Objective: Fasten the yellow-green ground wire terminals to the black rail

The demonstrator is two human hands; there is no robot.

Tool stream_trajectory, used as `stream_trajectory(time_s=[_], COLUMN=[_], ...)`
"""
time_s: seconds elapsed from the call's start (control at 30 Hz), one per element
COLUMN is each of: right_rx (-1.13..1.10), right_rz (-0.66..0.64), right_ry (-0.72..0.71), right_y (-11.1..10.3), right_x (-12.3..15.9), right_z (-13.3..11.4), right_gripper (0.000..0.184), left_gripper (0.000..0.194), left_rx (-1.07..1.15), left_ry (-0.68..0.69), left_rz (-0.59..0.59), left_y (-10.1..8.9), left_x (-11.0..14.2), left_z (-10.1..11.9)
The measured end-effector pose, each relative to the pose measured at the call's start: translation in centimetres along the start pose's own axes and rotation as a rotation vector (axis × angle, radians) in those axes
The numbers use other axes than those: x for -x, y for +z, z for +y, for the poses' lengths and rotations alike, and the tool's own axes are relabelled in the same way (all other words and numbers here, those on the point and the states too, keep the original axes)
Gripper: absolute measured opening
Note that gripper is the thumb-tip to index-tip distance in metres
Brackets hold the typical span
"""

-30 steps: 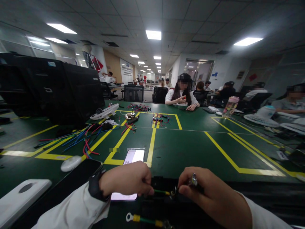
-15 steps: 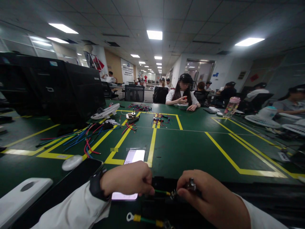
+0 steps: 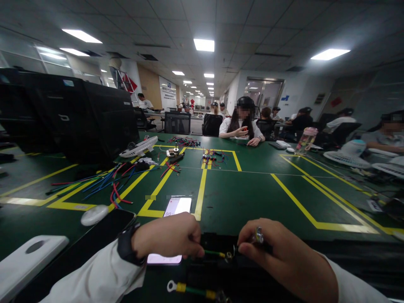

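Note:
My left hand is closed in a pinch on a short green wire with a yellow sleeve and a ring terminal at its right end. My right hand is closed around a small metal screw-like part, its fingertips at the terminal. Both hands work just above a black block at the near edge of the green table. A second green wire with a yellow sleeve and ring terminal lies below them. A lit phone lies partly under my left hand.
Loose red and blue wires lie at the left, with a white oval object and a white device nearer. Black cases stand at far left. More wire bundles lie mid-table. Other people sit at the far side.
My right hand has shifted slightly, turning the metal part at the wire's terminal; it dipped and rose again. My left hand holds still.

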State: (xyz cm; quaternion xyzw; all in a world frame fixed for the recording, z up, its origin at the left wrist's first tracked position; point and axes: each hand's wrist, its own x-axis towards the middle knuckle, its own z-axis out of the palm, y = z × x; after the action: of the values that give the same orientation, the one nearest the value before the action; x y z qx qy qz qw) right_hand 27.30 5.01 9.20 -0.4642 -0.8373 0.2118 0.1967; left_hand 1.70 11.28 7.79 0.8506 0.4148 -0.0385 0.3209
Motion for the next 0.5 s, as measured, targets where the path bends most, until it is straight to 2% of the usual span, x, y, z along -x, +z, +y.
stream_trajectory(time_s=[0.5], right_rx=[0.004], right_rz=[-0.078], right_ry=[-0.031], right_y=[0.97], right_x=[-0.17], right_z=[0.13], right_gripper=[0.016], left_gripper=[0.025], left_rx=[-0.003], left_ry=[0.003], left_rz=[0.003], left_y=[-0.08], left_x=[0.13], left_z=[0.03])
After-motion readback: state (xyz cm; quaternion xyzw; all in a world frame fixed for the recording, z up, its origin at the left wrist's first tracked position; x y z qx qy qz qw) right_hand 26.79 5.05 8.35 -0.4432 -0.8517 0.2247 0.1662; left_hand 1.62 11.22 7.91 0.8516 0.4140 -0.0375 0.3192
